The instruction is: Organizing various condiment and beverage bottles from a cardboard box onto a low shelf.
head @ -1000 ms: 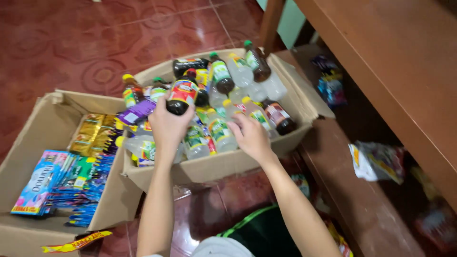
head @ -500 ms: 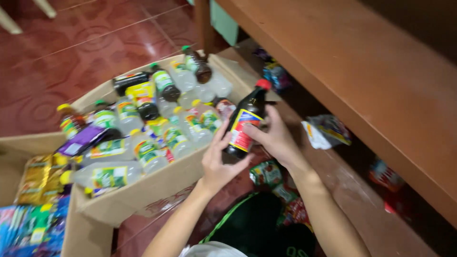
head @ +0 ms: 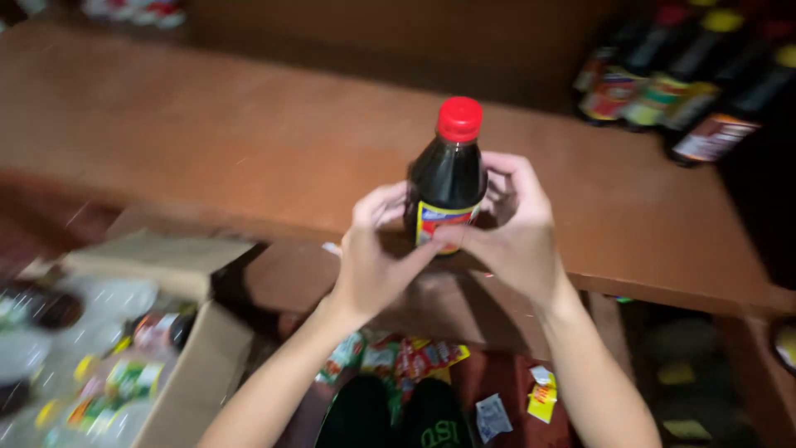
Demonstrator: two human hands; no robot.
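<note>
Both my hands hold one dark sauce bottle (head: 448, 172) with a red cap and a yellow and blue label. It stands upright above the front part of a brown wooden shelf (head: 207, 149). My left hand (head: 377, 257) wraps its lower left side, thumb across the label. My right hand (head: 514, 232) cups its right side and back.
Several dark bottles with coloured labels (head: 663, 91) stand at the shelf's back right. An open cardboard box (head: 195, 365) with bottles inside sits at the lower left. Small packets (head: 414, 361) lie on the floor beneath the shelf.
I have lifted the bottle away from the box and up over the wooden shelf. The view has swung right and up, so the box now sits at the lower left.
</note>
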